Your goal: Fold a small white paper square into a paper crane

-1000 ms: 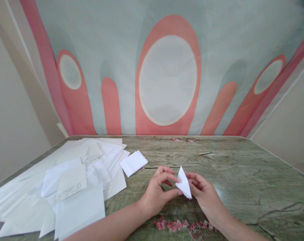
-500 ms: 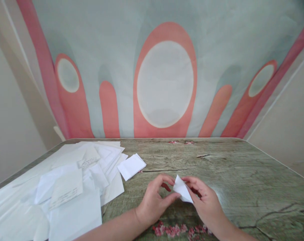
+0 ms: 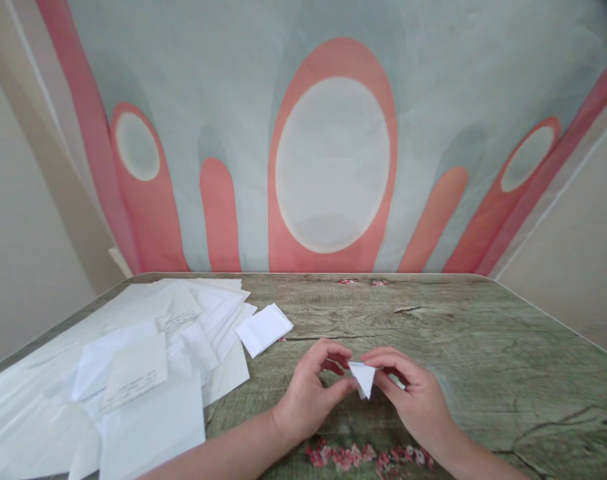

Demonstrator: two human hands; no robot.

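Between my two hands is a small folded piece of white paper [image 3: 363, 377], held above the table with a point facing down. My left hand [image 3: 317, 381] pinches its left side between thumb and fingers. On the other side, my right hand [image 3: 409, 385] grips the paper's right edge, thumb below and fingers above. The fingertips partly cover the paper, so its inner folds are hidden. To the left of my hands lies a small stack of folded white paper [image 3: 264, 330].
A large spread of loose white sheets [image 3: 153, 433] covers the table's left side, some bearing handwriting. The wood-patterned table [image 3: 483, 347] has pink flower prints [image 3: 348, 456] near its front. Behind its back edge stands a grey-green and coral patterned backdrop [image 3: 333, 167].
The white paper has turned in my hands: its point faced up before and now faces down. My right hand's fingers have shifted over its top edge.
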